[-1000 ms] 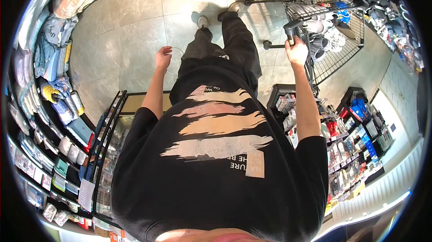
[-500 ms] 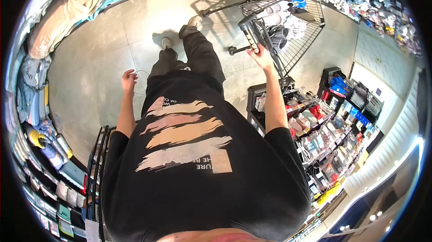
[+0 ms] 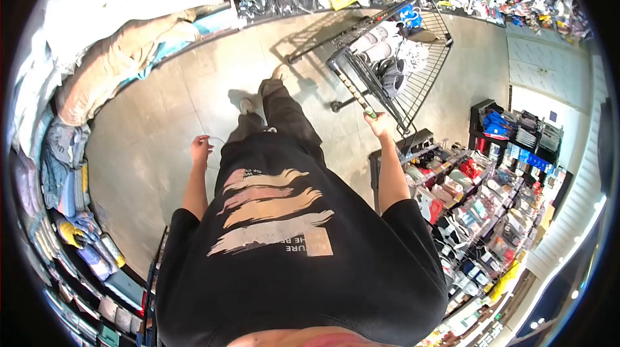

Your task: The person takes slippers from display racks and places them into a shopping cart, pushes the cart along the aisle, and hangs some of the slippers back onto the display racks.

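Many packets [image 3: 452,189] crowd near the cart [image 3: 423,82], out on the floor [image 3: 148,108], shoes [image 3: 392,79] piled inside; right hand [image 3: 378,125] grips its handle [image 3: 351,91], left hand [image 3: 201,149] half-curled, hold unclear.

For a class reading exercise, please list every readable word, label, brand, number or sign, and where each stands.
"URE": black shirt, upside down, partial.
"HE BE": same shirt, partial.
"OF CO": same shirt, partial; neighbouring print too blurred.
Cart handle markings and hanging packets: too small or blurred to read.
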`<state>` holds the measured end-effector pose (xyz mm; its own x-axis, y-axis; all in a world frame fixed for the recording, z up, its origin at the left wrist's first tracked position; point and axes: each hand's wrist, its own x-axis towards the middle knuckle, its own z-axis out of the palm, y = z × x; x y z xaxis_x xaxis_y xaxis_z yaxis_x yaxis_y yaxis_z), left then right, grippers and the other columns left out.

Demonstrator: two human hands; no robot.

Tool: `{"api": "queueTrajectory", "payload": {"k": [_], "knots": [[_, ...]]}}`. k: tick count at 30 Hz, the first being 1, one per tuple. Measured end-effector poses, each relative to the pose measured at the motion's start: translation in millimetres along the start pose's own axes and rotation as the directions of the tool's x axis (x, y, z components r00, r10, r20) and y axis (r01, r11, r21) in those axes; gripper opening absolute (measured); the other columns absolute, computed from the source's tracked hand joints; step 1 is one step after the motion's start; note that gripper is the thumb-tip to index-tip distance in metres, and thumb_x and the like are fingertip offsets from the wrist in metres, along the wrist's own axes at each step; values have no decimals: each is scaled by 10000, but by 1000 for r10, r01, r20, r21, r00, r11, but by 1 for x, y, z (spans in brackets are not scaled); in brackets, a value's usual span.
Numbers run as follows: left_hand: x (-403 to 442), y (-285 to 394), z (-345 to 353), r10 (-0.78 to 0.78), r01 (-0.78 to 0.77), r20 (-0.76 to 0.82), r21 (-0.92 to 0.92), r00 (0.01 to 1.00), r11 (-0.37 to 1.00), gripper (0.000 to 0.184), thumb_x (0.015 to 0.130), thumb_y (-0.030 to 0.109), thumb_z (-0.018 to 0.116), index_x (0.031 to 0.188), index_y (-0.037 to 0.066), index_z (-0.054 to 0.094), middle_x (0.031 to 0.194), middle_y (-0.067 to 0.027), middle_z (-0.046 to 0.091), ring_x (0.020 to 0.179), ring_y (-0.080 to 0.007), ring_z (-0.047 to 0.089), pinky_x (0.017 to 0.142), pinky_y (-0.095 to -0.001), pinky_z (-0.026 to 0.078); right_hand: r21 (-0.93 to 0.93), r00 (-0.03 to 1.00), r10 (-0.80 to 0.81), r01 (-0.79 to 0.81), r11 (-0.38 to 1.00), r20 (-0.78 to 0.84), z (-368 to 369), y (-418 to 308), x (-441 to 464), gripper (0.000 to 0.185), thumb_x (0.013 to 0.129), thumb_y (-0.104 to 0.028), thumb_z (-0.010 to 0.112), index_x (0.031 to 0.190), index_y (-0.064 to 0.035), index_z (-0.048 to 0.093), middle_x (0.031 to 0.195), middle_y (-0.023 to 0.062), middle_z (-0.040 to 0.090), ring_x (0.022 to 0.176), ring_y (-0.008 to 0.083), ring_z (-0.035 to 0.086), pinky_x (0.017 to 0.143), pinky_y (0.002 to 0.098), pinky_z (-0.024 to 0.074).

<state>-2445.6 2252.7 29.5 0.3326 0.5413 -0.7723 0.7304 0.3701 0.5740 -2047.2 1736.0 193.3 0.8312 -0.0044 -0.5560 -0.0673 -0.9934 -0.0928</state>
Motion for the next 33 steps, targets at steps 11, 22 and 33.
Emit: {"api": "queueTrajectory", "payload": {"k": [11, 22, 33], "knots": [[-10, 3, -14, 47, -43, 59, -77, 997, 996, 101, 897, 63, 686, 986, 92, 647, 850, -11, 691, 761, -128, 686, 620, -273, 532, -60, 991, 119, -122, 991, -59, -17, -42, -19, 617, 803, -649, 625, 993, -85, 786, 1013, 236, 745, 1023, 404, 707, 907, 483, 555], [-35, -9, -27, -14, 17, 38, -82, 999, 996, 144, 846, 34, 716, 976, 45, 653, 887, -66, 709, 808, -168, 696, 670, -315, 565, 26, 990, 132, -131, 991, -44, -12, -84, -21, 660, 784, -661, 641, 1033, -66, 778, 1079, 215, 747, 1049, 382, 714, 924, 469, 560], [-70, 12, -26, -39, 38, 13, 78, 999, 996, 136, 864, 32, 728, 952, 41, 625, 902, -75, 702, 818, -182, 702, 679, -313, 587, 111, 995, 74, -80, 991, 62, 24, -126, -70, 651, 791, -654, 642, 1019, -61, 787, 1002, 208, 758, 984, 383, 726, 902, 475, 564]]}}
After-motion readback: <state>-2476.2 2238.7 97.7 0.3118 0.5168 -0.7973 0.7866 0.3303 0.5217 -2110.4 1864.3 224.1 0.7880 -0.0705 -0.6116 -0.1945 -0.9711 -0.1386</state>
